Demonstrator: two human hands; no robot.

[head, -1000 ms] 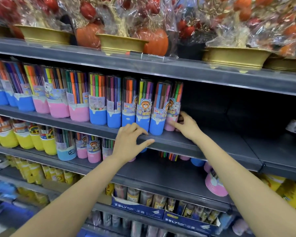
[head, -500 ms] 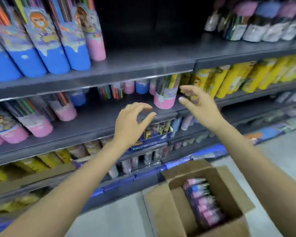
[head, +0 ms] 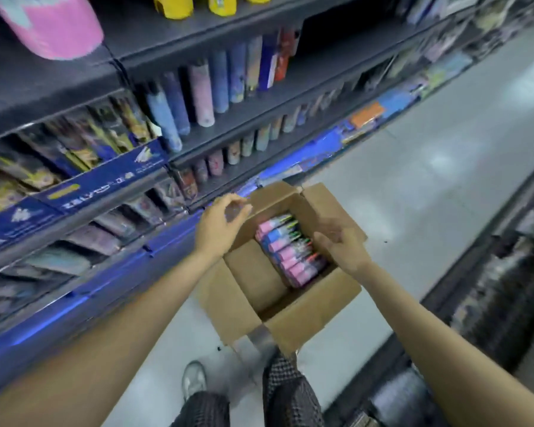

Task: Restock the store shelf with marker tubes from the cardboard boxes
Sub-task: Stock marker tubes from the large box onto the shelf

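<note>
Looking down from the head camera, the view takes in an open cardboard box on the pale shop floor, just beside the lowest tier of the store shelf. Its 4 flaps are folded outward. Marker tubes lie on their sides in a row along the right half of the box, mostly pink with 1 or 2 blue ones among them; the left half shows bare cardboard.

Both hands are over the box and apart from each other. The left hand hangs above the far-left flap with its fingers loosely curled and thumb near the fingertips, holding nothing. The right hand is above the right edge of the tube row, fingers relaxed and spread, also holding nothing; motion blur makes it hard to tell whether it touches the tubes.

The shelf rises on the left in dark tiers, with a pink-based tube at the top left, yellow packs above, upright cylinders in blue and pink on the middle tier, and blue display trays of boxed goods lower down. The person's patterned trouser legs and 1 light shoe show at the bottom edge.
</note>
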